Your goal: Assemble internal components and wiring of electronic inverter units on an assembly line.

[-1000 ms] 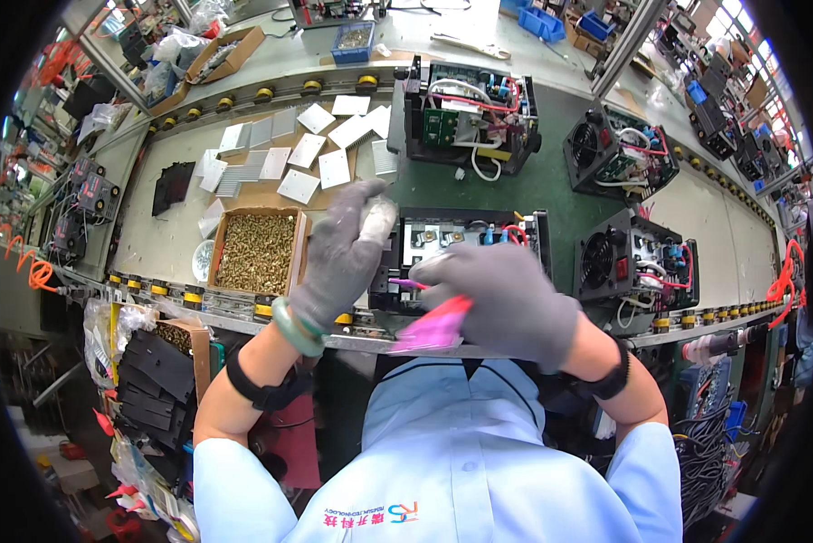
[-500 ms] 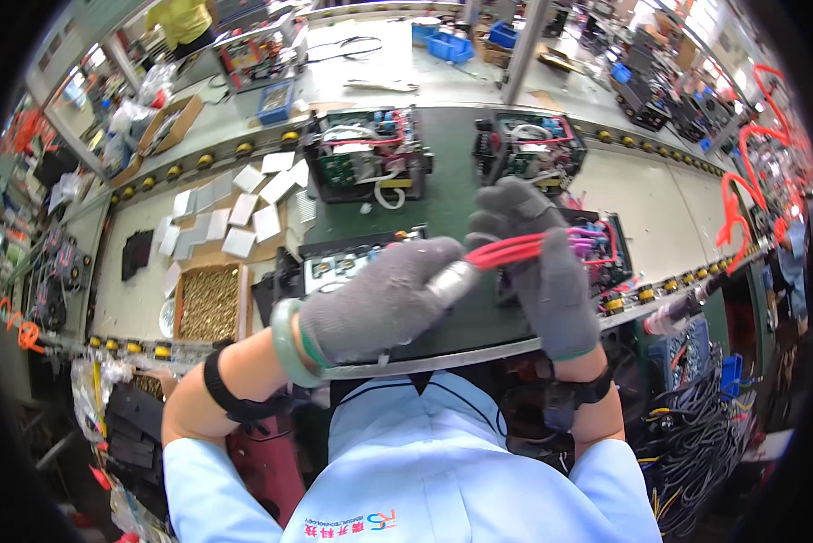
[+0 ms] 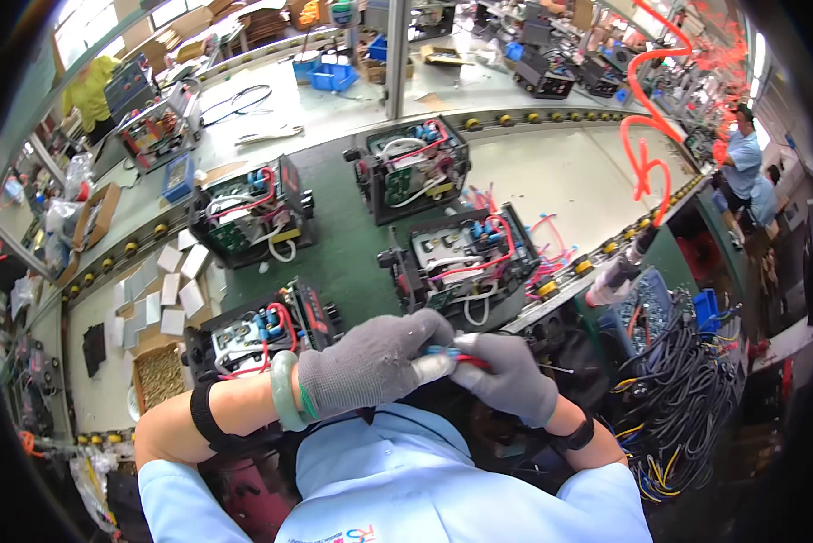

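My left hand [image 3: 356, 366], in a grey glove, is closed at the near edge of the bench with its fingertips meeting my right hand. The right hand [image 3: 510, 376], gloved too, is closed around a slim red and blue piece [image 3: 470, 359]. Most of that piece is hidden by fingers, so its kind is unclear. A thin rod [image 3: 558, 368] sticks out to the right of this hand. Just beyond my left hand sits an opened device [image 3: 252, 339] with red wires and blue parts. Another opened device [image 3: 465, 258] stands beyond my right hand.
Two more opened devices [image 3: 252, 213] [image 3: 413, 167] stand farther back on the green surface [image 3: 338, 240]. Small white blocks [image 3: 171, 290] and a box of brass-coloured parts [image 3: 157, 376] lie left. An orange coiled hose [image 3: 646, 167] hangs right, above black cables [image 3: 687, 425].
Both hands have come down and closer to my body. The long red wires seen between them earlier no longer show there. My view has swung to the right.
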`<state>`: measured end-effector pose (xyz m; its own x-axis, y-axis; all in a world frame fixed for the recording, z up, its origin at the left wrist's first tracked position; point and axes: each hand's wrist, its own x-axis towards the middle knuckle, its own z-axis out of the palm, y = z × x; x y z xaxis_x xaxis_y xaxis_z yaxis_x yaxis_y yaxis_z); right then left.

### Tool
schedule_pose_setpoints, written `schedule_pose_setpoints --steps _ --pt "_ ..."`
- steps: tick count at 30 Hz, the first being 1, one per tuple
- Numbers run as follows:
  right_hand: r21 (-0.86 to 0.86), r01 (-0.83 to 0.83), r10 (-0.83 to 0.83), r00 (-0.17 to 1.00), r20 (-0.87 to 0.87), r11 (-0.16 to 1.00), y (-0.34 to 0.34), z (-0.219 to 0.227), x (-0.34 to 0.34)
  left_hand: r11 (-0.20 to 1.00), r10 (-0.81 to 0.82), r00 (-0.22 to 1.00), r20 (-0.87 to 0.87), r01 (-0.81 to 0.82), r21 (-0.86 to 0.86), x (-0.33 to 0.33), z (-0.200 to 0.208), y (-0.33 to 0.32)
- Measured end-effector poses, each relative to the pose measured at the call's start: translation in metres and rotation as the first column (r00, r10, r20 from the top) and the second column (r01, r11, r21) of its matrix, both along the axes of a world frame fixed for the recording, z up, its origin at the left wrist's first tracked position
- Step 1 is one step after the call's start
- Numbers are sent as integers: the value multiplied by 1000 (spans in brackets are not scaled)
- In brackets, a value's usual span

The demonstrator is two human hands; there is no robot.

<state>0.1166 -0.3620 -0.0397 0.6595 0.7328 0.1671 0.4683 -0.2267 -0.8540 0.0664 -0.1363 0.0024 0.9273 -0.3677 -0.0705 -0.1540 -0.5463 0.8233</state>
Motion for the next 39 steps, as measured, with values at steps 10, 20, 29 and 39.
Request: schedule_pose_setpoints --steps 10,20,29,39 --pt "217 234 27 619 -785 948 8 -31 8 861 136 949 285 -255 441 -76 26 110" --pt "266 -88 257 656 -710 960 79 -25 -24 801 -136 952 275 -58 596 -76 2 147" --pt "268 105 207 397 -894 958 88 -30 -33 890 -71 948 312 -81 449 -81 -10 149" --pt "413 151 205 687 -697 898 53 -28 -32 793 278 937 -211 -348 -500 -48 -5 20"
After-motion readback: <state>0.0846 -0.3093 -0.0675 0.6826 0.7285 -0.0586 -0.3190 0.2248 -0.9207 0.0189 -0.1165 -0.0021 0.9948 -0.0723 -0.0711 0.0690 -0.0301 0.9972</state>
